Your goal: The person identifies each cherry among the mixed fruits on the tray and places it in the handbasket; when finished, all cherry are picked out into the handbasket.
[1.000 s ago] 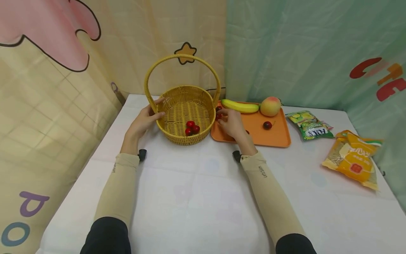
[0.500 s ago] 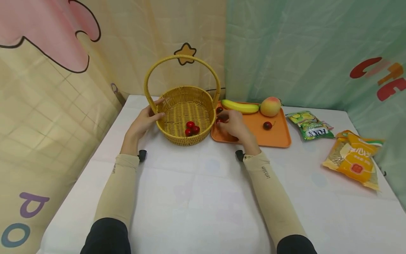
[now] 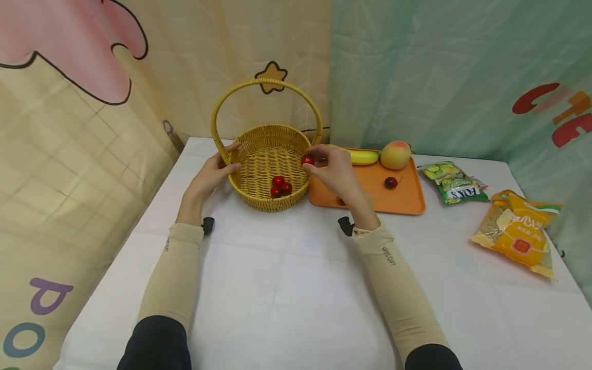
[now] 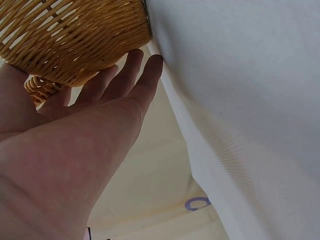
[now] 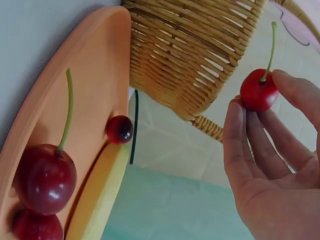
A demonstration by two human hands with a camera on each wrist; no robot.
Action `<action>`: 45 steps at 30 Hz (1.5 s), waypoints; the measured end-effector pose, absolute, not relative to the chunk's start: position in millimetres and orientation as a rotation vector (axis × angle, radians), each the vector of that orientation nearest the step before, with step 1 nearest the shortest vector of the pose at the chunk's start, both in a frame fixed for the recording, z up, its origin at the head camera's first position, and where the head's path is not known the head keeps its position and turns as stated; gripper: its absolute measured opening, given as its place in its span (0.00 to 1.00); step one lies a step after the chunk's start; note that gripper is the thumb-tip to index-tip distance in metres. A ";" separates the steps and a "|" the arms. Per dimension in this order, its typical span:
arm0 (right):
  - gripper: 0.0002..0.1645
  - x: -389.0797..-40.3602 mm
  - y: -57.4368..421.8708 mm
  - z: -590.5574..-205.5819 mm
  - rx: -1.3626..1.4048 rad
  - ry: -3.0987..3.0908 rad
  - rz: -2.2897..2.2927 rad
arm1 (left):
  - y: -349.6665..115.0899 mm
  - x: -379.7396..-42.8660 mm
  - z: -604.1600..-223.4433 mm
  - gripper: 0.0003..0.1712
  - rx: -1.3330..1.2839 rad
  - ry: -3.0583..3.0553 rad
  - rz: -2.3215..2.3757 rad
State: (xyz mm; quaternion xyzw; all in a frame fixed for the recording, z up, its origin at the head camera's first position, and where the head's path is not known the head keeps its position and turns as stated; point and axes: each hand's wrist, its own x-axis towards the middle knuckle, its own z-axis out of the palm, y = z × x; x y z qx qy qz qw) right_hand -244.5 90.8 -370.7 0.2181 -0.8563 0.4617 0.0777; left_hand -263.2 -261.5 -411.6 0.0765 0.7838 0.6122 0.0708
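Note:
A yellow wicker basket with a tall hoop handle stands at the back of the table, three red cherries on its floor. My left hand holds its left side by the handle's base; the left wrist view shows the fingers against the basket wall. Between thumb and fingertips my right hand pinches a cherry by its body, green stem upward. That hand is over the orange tray's left end, beside the basket's right rim. More cherries lie on the tray, partly hidden from the head view.
The orange tray touches or nearly touches the basket's right side. On it are a banana, a peach and a lone cherry. Further right lie a green snack bag and an orange-yellow bag.
My right hand has lifted a cherry off the tray and moved it up and left to the basket's right rim. My left hand and the basket have stayed put.

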 end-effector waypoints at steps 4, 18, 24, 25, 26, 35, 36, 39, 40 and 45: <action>0.20 -244.3 88.9 -374.2 0.651 -2.559 1.367 | -261.8 -262.5 -412.4 0.38 0.225 2.349 1.847; 0.20 -264.6 112.7 -391.8 0.435 -2.652 1.338 | -262.3 -261.8 -413.2 0.39 0.229 2.360 1.818; 0.26 -288.3 105.1 -395.6 0.487 -2.846 1.131 | -263.1 -263.1 -414.4 0.38 0.236 2.363 1.825; 0.27 -291.9 102.7 -396.7 0.506 -2.886 1.091 | -263.4 -263.1 -414.4 0.38 0.234 2.363 1.825; 0.28 -294.7 100.5 -397.8 0.526 -2.923 1.046 | -263.9 -263.0 -414.7 0.38 0.233 2.366 1.824; 0.21 -285.1 99.6 -407.9 0.664 -3.086 0.779 | -263.7 -264.7 -414.5 0.37 0.253 2.373 1.827; 0.20 -282.1 100.4 -408.3 0.682 -3.076 0.775 | -263.5 -264.8 -414.4 0.37 0.255 2.375 1.825; 0.19 -274.3 101.5 -410.1 0.733 -3.029 0.786 | -263.7 -264.9 -414.1 0.37 0.248 2.371 1.827; 0.19 -271.6 101.7 -410.4 0.746 -3.018 0.805 | -264.0 -264.6 -414.0 0.37 0.243 2.373 1.827; 0.20 -259.1 101.4 -410.7 0.739 -3.026 0.939 | -265.4 -264.1 -413.9 0.38 0.234 2.364 1.835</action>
